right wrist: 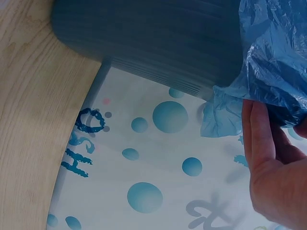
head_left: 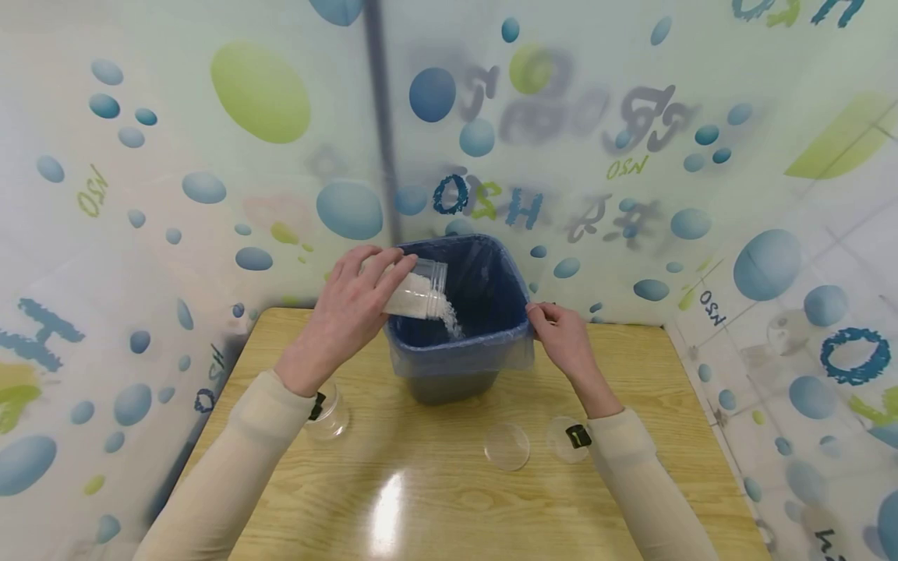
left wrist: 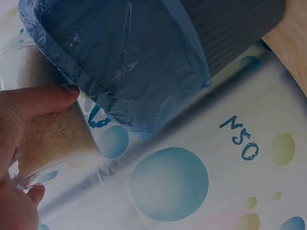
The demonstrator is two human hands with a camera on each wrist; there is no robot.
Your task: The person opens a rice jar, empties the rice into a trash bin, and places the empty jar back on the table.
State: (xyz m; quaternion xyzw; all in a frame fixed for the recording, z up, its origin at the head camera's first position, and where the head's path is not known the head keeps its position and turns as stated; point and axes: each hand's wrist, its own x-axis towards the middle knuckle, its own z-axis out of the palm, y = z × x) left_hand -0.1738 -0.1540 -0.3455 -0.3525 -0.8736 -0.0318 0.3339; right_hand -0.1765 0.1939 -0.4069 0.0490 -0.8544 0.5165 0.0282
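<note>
My left hand point(head_left: 344, 308) grips a clear jar point(head_left: 414, 296) tipped sideways over the near left rim of a bin. White grains point(head_left: 450, 318) spill from the jar's mouth into the bin point(head_left: 452, 387), which is lined with a blue plastic bag point(head_left: 477, 351). In the left wrist view the thumb lies across the jar point(left wrist: 57, 139), and the grains show through its wall. My right hand point(head_left: 567, 343) pinches the bin's right rim with the folded-over bag; the right wrist view has its fingers point(right wrist: 261, 129) under the bag's edge.
A second clear jar point(head_left: 334, 417) stands on the wooden table point(head_left: 421, 499), partly behind my left wrist. Two clear round lids point(head_left: 507, 446) lie at the right, one partly under my right wrist. A patterned curtain point(head_left: 281, 195) hangs close behind the bin.
</note>
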